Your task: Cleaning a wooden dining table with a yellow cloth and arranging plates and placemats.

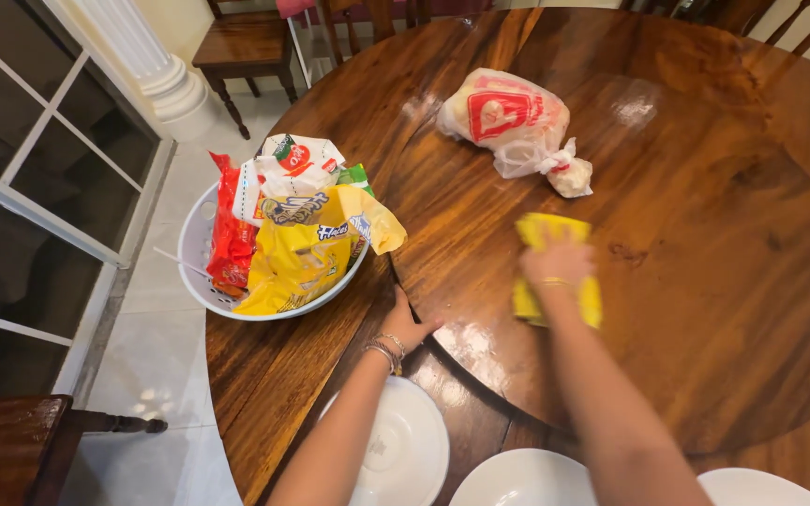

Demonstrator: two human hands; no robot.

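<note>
Far left: white round plastic basket (201,281) sits on the dark polished wooden tabletop (705,234) at its left edge, filled with snack packets, a red one (230,239), a white one (294,164) and a large yellow one (297,262).

Left hand (405,323): flat on the raised round centre panel's rim, just right of the basket, fingers spread, grip open and holding nothing. Beaded bracelets at the wrist.

Near edge: three white round plates, the leftmost (405,450) under the left forearm.

Right hand (555,264): palm down, pressed on a folded yellow cloth (555,272), which lies flat on the centre panel; grip extent cannot be told, fingers look laid over the cloth.

Beyond the cloth: knotted translucent plastic bag with red print (508,117), well apart from both hands.
</note>
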